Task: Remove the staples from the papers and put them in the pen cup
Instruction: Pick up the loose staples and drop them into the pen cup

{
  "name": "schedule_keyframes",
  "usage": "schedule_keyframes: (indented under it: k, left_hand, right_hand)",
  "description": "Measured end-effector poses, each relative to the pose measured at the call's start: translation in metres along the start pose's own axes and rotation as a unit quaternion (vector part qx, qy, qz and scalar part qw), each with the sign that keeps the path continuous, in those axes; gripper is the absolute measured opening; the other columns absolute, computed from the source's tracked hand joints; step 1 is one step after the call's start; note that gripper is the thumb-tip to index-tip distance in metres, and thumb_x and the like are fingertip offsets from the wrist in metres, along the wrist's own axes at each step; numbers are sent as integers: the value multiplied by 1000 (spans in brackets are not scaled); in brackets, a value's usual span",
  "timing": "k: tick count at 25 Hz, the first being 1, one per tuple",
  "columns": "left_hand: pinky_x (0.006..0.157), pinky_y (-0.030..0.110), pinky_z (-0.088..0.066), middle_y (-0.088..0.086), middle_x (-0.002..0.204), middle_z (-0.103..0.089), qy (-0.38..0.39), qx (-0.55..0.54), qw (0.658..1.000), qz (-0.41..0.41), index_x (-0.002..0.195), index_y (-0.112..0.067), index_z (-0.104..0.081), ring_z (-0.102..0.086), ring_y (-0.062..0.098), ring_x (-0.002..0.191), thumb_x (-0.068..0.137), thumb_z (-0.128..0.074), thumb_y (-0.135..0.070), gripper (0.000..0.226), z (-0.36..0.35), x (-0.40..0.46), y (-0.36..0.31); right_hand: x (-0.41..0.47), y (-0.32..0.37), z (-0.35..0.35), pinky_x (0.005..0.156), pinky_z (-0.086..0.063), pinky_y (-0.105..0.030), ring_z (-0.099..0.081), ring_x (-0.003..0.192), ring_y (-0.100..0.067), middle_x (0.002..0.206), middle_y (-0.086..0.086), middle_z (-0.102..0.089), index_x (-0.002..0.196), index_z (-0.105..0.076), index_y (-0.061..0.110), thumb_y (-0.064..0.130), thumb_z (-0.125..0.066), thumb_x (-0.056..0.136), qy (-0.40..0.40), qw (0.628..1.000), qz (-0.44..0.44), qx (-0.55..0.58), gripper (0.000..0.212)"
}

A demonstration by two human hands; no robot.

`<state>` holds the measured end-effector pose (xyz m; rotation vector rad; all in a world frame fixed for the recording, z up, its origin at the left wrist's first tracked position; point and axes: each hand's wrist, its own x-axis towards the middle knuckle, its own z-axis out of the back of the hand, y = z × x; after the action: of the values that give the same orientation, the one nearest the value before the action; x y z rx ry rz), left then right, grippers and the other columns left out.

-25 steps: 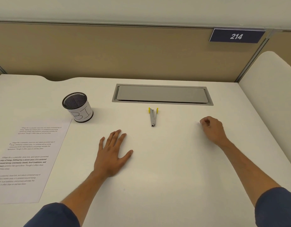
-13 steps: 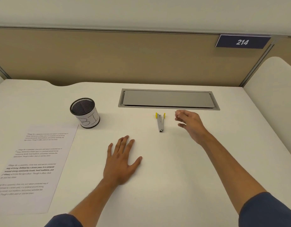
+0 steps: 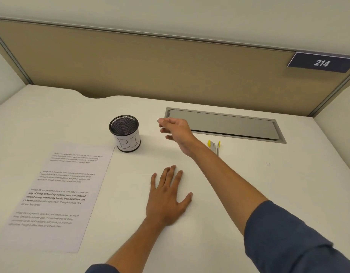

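The right hand [image 3: 175, 131] hangs in the air in the upper middle of the frame, its thumb and forefinger brought together at their tips as if pinching something very small. A staple there is too tiny to make out, so I cannot tell whether this grip is grasping one or is merely closed on itself. The left hand [image 3: 167, 200] lies released, flat and palm down on the desk [image 3: 268, 194], fingers spread, at lower centre.

The pen cup [image 3: 124, 133], black mesh with a white label, stands upright just left of the right fingertips, its open mouth facing up and slightly lower in the frame than the pinch. The paper [image 3: 58, 194] lies flat at the left, its long axis running from lower left up toward the cup, its top corner near the cup's base. The staple remover [image 3: 214, 147], grey with yellow tabs, lies right of the right wrist, partly hidden by it, long axis running roughly up and down the frame, tabs toward the grey cable hatch [image 3: 225, 125].

The step appears to be carrying a staple to the cup. To do it well, bring the pinch squarely over the mouth before parting the fingers, low enough that a light staple cannot bounce off the rim.
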<state>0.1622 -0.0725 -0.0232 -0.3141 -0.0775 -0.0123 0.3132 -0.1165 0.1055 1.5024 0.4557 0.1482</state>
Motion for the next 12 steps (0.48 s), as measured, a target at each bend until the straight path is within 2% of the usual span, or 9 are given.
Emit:
schedule_keyframes:
  k: [3,6,9,12]
  left_hand:
    - [120,46,8,-6,166,-7,7,-11,1000,3,156,-29,-19,0,13,152,92,-23,-68,75,0,0,0]
    - [120,47,10,-4,166,-5,20,-14,1000,5,156,-28,-15,3,13,152,92,-21,-69,76,1,0,1]
    - [121,50,7,-3,166,-3,39,-12,999,10,156,-29,-10,5,14,152,91,-10,-72,79,3,1,1]
    - [120,52,3,-3,166,-3,49,-18,998,16,156,-29,-6,5,15,152,82,4,-76,89,4,1,-1]
  right_hand:
    - [22,6,-38,64,-43,-20,-57,69,-7,80,7,-63,91,-69,13,22,-62,92,16,998,26,-56,12]
    - [41,6,-64,71,-47,-26,-60,75,-11,82,4,-68,88,-72,11,19,-62,90,-25,972,123,-199,13]
    - [48,6,-76,68,-45,-29,-62,82,-20,89,1,-71,88,-72,14,23,-52,93,-36,893,196,-404,22]
    - [50,5,-81,64,-40,-28,-61,81,-21,88,0,-70,87,-71,13,27,-51,93,-39,820,239,-519,24]
